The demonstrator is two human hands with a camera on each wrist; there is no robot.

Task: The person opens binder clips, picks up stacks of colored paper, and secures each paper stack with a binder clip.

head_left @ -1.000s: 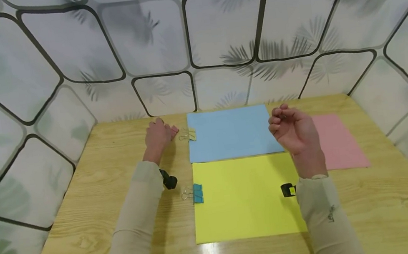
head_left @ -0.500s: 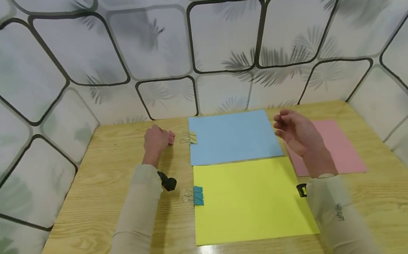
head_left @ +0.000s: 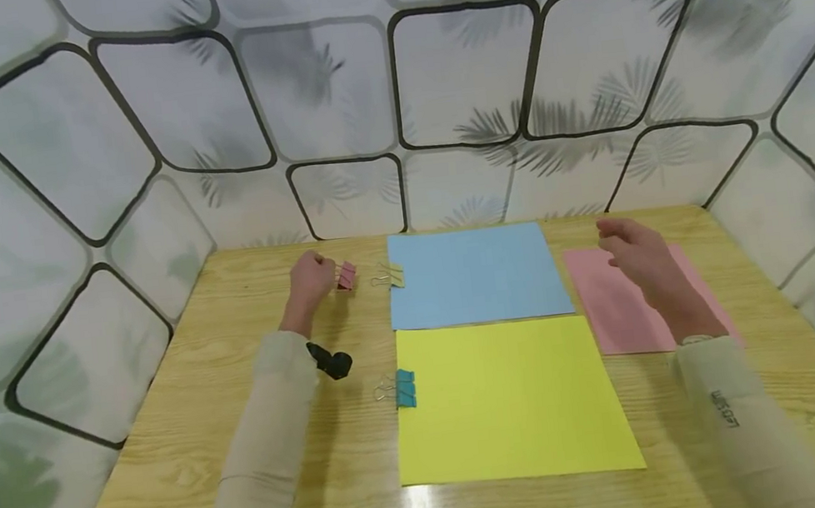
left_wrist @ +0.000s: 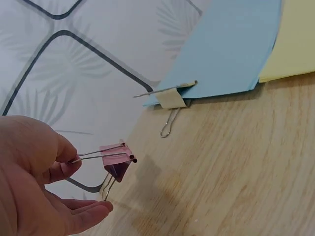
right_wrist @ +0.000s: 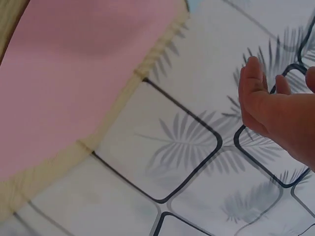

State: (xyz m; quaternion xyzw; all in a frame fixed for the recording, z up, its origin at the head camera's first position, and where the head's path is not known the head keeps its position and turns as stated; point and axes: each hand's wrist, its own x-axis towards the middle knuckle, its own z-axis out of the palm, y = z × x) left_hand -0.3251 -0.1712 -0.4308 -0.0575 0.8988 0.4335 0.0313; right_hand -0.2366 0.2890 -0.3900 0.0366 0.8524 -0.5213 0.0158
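Observation:
My left hand (head_left: 311, 282) pinches a pink binder clip (left_wrist: 115, 160) by its wire handles, thumb and fingers on opposite handles. The clip is held above the wooden table, left of the blue paper (head_left: 478, 275). A pale yellow binder clip (left_wrist: 171, 98) grips that paper's left edge. Nearer me, a teal binder clip (head_left: 405, 389) is fastened on the left edge of the yellow paper (head_left: 507, 402). Over the pink paper (head_left: 602, 307) at the right, my right hand (head_left: 637, 253) is raised with loosely bent fingers, holding nothing.
The wooden table (head_left: 195, 446) runs back to a patterned curtain (head_left: 466, 75), which also closes in both sides. Blue and yellow papers lie edge to edge in the middle, with the pink one beside them.
My right hand has moved right, from beside the blue paper to over the pink one. In my left hand the pink clip has turned and shows more clearly past the fingertips.

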